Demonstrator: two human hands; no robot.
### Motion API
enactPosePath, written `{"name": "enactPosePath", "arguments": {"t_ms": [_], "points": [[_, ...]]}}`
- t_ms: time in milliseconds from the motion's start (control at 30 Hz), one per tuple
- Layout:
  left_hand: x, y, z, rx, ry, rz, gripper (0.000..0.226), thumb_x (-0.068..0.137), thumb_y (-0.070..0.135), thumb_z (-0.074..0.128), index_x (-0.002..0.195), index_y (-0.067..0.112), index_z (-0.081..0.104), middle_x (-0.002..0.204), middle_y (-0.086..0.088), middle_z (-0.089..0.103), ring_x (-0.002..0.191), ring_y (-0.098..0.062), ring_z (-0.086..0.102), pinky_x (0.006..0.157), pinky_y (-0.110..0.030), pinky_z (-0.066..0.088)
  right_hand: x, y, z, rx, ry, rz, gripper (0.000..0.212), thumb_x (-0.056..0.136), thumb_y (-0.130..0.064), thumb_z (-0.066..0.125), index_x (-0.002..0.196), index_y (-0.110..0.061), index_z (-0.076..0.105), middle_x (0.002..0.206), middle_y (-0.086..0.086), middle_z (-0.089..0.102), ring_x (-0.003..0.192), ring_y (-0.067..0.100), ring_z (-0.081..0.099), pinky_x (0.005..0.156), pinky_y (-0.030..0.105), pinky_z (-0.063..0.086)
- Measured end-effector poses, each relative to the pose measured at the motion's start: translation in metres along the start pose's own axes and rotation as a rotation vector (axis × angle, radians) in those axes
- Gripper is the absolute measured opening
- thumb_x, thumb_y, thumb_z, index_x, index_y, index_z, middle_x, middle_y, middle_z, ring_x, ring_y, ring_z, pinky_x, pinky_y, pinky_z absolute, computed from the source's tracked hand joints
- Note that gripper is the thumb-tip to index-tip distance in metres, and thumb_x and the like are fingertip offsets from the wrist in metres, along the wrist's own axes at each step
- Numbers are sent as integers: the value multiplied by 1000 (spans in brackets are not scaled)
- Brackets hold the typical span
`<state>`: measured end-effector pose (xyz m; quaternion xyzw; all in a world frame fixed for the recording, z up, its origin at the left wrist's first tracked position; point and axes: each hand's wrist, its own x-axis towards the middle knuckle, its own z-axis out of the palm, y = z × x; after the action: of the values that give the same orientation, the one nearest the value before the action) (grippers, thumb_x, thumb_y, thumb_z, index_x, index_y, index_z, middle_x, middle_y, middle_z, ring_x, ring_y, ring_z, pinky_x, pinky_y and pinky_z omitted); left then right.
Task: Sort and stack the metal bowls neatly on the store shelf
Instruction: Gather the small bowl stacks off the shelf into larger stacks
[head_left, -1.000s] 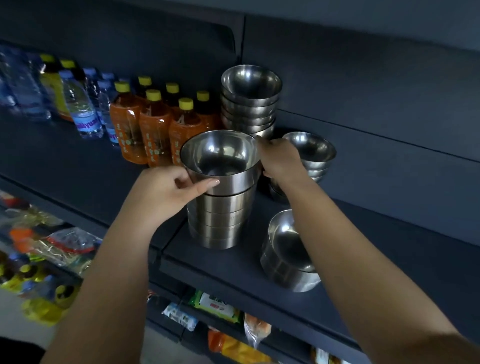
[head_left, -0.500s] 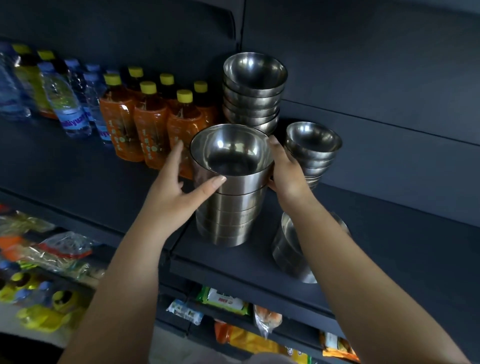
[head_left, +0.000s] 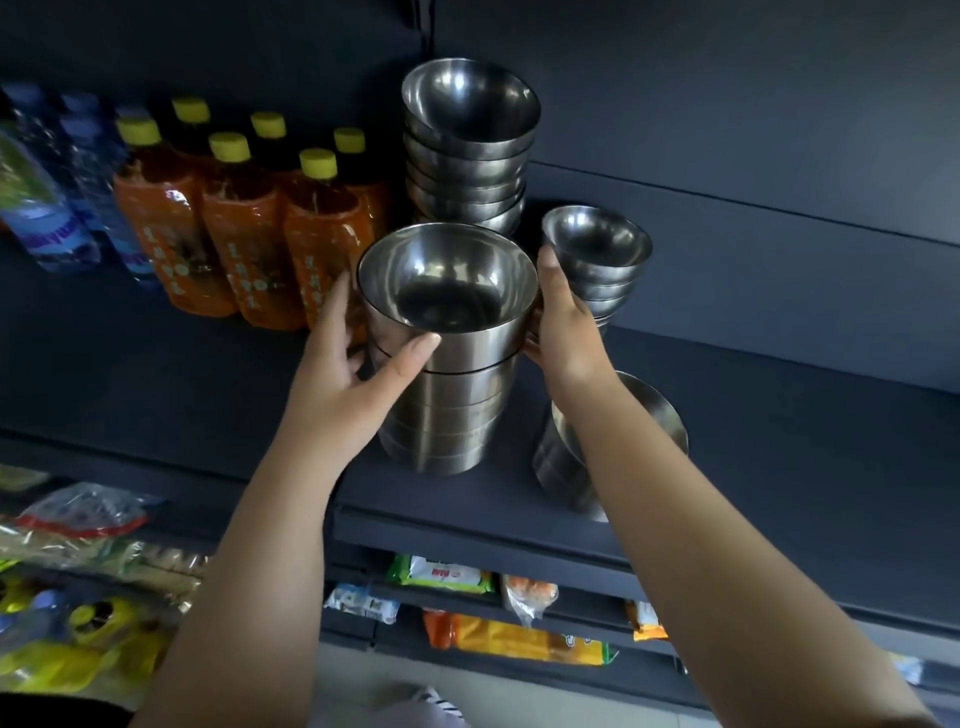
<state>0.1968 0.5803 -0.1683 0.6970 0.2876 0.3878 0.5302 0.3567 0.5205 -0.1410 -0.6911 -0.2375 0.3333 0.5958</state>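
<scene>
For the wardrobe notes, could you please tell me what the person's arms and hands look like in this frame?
Both forearms are bare up to the frame's bottom edge: no sleeves, gloves, watch or bracelets show. The left hand and right hand show no rings, and the left thumbnail is short and unpainted.

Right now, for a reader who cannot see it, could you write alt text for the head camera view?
Both hands hold the top of a stack of metal bowls on a dark store shelf, the left hand and the right hand on opposite sides. Three more bowl stacks stand behind and to the right; orange bottles with yellow caps stand to the left.
</scene>
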Motion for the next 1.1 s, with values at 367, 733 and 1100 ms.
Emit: {"name": "enactPosePath", "arguments": {"t_ms": [367,733,1100], "points": [[-48,58,73,476,54,628,40,88,28,53,116,1,61,120,2,53,119,-13,48,104,-22,37,-62,15,-111,-296,187,-189,19,92,-19,54,101,-13,69,92,-3,66,90,13,61,81,24,46],[-167,113,301,392,-199,716,34,86,33,53,73,6,68,77,-2,67,74,-21,61,65,-29,45,-262,62,-351,-575,643,-172,18,84,-33,67,73,-22,58,67,-15,56,77,6,57,74,18,44],[-293,145,495,166,-694,817,38,82,42,52,64,11,64,65,9,54,63,-15,56,54,-16,35,-415,120,-512,-563,1037,118,31,88,-39,60,62,-30,45,65,-16,48,62,-1,44,56,14,35]]}}
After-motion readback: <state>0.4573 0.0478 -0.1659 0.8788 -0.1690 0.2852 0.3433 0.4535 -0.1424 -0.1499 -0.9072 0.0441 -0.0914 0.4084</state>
